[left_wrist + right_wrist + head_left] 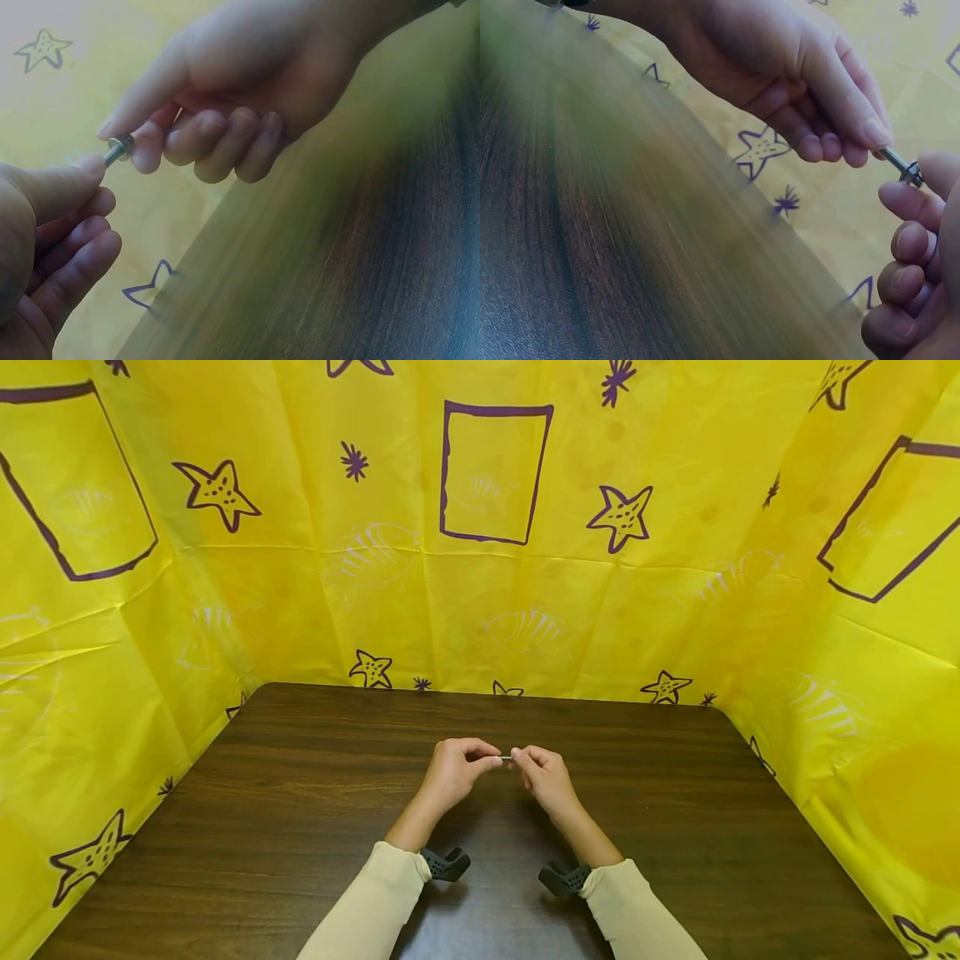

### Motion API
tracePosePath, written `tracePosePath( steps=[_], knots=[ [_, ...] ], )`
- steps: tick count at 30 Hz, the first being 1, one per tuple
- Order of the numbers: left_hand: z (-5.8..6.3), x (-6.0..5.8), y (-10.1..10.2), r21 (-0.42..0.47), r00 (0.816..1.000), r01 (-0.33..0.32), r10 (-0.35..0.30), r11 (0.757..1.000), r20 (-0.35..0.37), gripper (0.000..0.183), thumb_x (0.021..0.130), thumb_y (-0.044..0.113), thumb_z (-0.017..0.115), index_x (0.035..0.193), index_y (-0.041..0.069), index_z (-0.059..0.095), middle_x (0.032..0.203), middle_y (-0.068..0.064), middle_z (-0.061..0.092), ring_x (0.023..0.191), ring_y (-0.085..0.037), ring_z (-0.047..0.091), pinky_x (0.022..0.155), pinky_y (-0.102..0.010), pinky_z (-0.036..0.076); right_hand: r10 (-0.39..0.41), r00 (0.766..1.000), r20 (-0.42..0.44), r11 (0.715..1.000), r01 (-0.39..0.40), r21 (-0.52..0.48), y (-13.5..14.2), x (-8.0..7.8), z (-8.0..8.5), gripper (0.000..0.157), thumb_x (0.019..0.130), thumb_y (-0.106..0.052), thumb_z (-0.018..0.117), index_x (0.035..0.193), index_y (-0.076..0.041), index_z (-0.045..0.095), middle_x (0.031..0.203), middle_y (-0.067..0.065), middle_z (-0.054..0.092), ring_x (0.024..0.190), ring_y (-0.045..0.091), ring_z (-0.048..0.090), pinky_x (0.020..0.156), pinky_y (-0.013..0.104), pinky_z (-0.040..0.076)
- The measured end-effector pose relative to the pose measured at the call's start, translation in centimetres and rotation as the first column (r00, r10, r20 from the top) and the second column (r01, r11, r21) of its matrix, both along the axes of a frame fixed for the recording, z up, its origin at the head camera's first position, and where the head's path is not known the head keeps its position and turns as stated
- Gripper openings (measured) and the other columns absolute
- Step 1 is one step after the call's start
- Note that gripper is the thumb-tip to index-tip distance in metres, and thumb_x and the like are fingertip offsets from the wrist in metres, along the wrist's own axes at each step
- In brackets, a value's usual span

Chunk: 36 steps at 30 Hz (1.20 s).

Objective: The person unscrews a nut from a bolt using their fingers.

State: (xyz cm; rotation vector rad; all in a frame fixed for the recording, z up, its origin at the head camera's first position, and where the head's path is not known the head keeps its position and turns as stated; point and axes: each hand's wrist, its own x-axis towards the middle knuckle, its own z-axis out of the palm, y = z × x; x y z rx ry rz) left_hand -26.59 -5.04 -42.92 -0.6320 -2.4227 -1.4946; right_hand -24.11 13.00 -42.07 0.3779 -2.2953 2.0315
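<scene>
Between my two hands is a small metal bolt (506, 757), held level above the table. My left hand (450, 772) pinches the end of its threaded shank between thumb and forefinger. At the other end, my right hand (550, 782) has thumb and forefinger on the wider part. There the left wrist view shows a washer-like ring (118, 147) around the bolt, partly covered by the fingertips. From the right wrist, the bare shank (895, 159) shows between the two pinches. The remaining fingers of my right hand (911, 281) are curled.
A dark wood-grain table (300, 827) lies under both hands. Yellow cloth (300, 585) printed with starfish and fish hangs along its back and sides. Each wrist wears a dark band-mounted device (446, 864), close above the tabletop.
</scene>
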Motion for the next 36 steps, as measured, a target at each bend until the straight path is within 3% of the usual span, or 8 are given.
tracePosePath(
  steps=[6, 15, 21, 36],
  knots=[
    [0.05, 0.00, -0.07, 0.013, 1.000, -0.006, 0.006, 1.000, 0.006, 0.007, 0.083, 0.016, 0.078, 0.088, 0.011, 0.078, 0.077, 0.004, 0.070, 0.062, -0.011, 0.062, 0.055, -0.025, 0.049, 0.019, 1.000, 0.005, 0.999, -0.019, -0.026, 0.02, -0.04, -0.02, 0.031, 0.100, -0.010, 0.056, 0.092, 0.020, 0.059, 0.053, 0.004, 0.043, 0.042, 0.006, 0.035, 0.042, 0.021, 0.029],
    [0.08, 0.01, -0.18, 0.036, 1.000, 0.003, -0.004, 0.999, 0.023, 0.007, 0.084, 0.015, 0.077, 0.088, 0.009, 0.077, 0.077, 0.001, 0.070, 0.067, -0.029, 0.067, 0.056, -0.027, 0.050, 0.026, 1.000, -0.006, 0.997, -0.026, -0.071, -0.04, 0.04, 0.00, 0.022, 0.097, -0.003, 0.058, 0.097, 0.019, 0.060, 0.057, 0.006, 0.044, 0.046, 0.008, 0.038, 0.044, 0.021, 0.031],
    [0.16, -0.07, -0.27, 0.036, 1.000, 0.004, -0.005, 0.999, 0.031, 0.008, 0.084, 0.016, 0.077, 0.089, 0.010, 0.077, 0.075, 0.002, 0.069, 0.067, -0.029, 0.066, 0.055, -0.028, 0.050, 0.043, 0.998, -0.053, 0.995, -0.048, -0.090, 0.01, 0.06, 0.03, 0.016, 0.094, 0.002, 0.059, 0.103, 0.015, 0.063, 0.058, 0.006, 0.045, 0.047, 0.009, 0.039, 0.045, 0.020, 0.032],
    [0.33, 0.14, -0.27, 0.037, 0.999, 0.006, -0.008, 0.999, 0.052, 0.007, 0.084, 0.015, 0.077, 0.089, 0.010, 0.077, 0.075, 0.002, 0.069, 0.069, -0.031, 0.066, 0.055, -0.028, 0.050, 0.094, 0.984, -0.149, 0.982, -0.116, -0.150, 0.19, 0.00, -0.35, 0.020, 0.091, 0.012, 0.055, 0.108, 0.022, 0.056, 0.056, 0.001, 0.043, 0.047, 0.007, 0.038, 0.045, 0.020, 0.032]
  ],
)
